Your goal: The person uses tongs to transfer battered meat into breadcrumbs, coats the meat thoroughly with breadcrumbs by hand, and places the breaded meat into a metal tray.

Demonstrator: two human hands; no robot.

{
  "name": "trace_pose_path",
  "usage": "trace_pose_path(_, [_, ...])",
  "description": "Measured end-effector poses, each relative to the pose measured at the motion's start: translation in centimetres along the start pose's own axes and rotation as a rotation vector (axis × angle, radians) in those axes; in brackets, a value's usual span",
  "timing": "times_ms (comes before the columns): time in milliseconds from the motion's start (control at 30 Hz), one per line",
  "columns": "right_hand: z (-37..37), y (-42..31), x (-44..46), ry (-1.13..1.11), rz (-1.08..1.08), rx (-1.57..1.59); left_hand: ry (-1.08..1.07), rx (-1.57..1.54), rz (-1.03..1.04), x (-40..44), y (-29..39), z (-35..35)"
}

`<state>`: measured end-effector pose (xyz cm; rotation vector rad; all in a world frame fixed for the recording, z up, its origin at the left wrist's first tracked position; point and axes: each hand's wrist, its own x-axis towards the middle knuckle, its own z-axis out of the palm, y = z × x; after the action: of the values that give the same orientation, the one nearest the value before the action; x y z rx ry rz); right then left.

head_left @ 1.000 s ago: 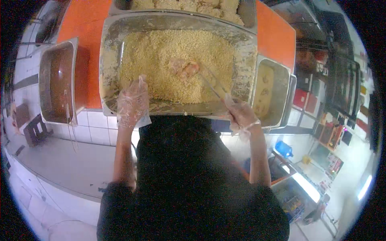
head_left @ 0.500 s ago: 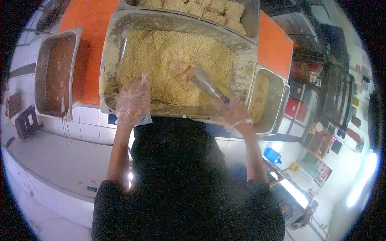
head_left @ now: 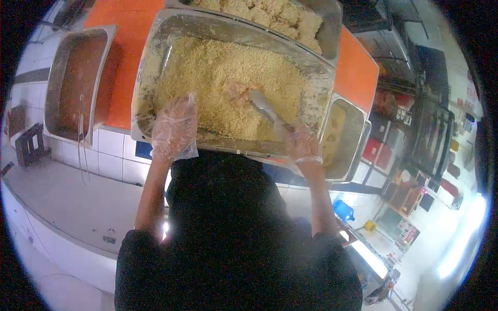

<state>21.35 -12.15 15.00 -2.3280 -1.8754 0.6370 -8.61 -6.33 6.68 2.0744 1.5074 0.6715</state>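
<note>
My right hand (head_left: 302, 141), in a clear plastic glove, is closed around a pair of metal tongs (head_left: 267, 109). The tongs' tips touch a pinkish piece of raw meat (head_left: 239, 93) lying on yellowish breadcrumbs (head_left: 212, 67). The crumbs fill much of a deep metal pan (head_left: 141, 93) in front of me. Over the pan's near left corner is my left hand (head_left: 175, 127), also gloved. It holds nothing that I can see; its fingers look stretched out toward the crumbs, partly blurred by the loose plastic.
Behind the pan is another metal pan (head_left: 332, 31) with crumb-coated pieces (head_left: 275, 18). To the right, a smaller pan (head_left: 348, 155) holds pale liquid with several lumps. An orange counter (head_left: 122, 57) lies beneath, with a metal tray (head_left: 78, 83) at left and a white ledge (head_left: 67, 202) below.
The view has shifted and tilted slightly. The tongs' tips now sit at the right edge of the meat, more of which shows. My left hand stays over the same corner.
</note>
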Motion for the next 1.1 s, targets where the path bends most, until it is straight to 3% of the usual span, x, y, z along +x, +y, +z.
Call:
trace_pose_path(67, [0.1,-0.1,0.2,-0.036,0.128,-0.006,-0.178,0.145,-0.146,0.8,1.5,-1.2])
trace_pose_path(200, [0.6,0.4,0.5,0.02,0.057,0.141,-0.117,0.157,-0.149,0.5,1.7,-0.9])
trace_pose_path(267, [1.2,1.0,0.4,0.076,-0.028,0.03,-0.003,0.246,0.027,0.2,1.0,-0.5])
trace_pose_path(400, [1.6,1.6,0.6,0.179,-0.183,-0.085,-0.037,0.166,0.044,0.6,0.7,-0.6])
trace_pose_path(467, [1.3,1.2,1.3,-0.071,-0.037,-0.163,-0.238,0.213,-0.104,1.0,1.6,-1.3])
trace_pose_path(500, [1.3,1.0,1.4,-0.155,0.012,-0.192,-0.24,0.211,-0.102,0.8,1.5,-1.1])
trace_pose_path(567, [1.8,0.9,1.2,-0.035,0.168,0.006,-0.065,0.16,-0.065,0.2,1.0,-0.6])
trace_pose_path(800, [3.5,3.3,0.6,0.079,0.117,-0.066,-0.136,0.172,-0.075,0.1,0.5,-0.7])
trace_pose_path(867, [2.4,2.8,0.2,0.083,0.107,0.01,-0.017,0.251,0.191,-0.1,-0.3,-0.3])
trace_pose_path(900, [1.6,2.2,0.1,0.083,0.106,0.01,-0.016,0.252,0.19,-0.2,-0.4,-0.1])
trace_pose_path(967, [0.3,1.5,-0.4,0.065,0.209,-0.079,-0.053,0.095,0.073,-0.2,-0.3,-0.1])
trace_pose_path(1100, [0.3,4.7,-2.1,0.191,0.117,0.108,-0.265,0.119,-0.149,0.4,0.8,-0.9])
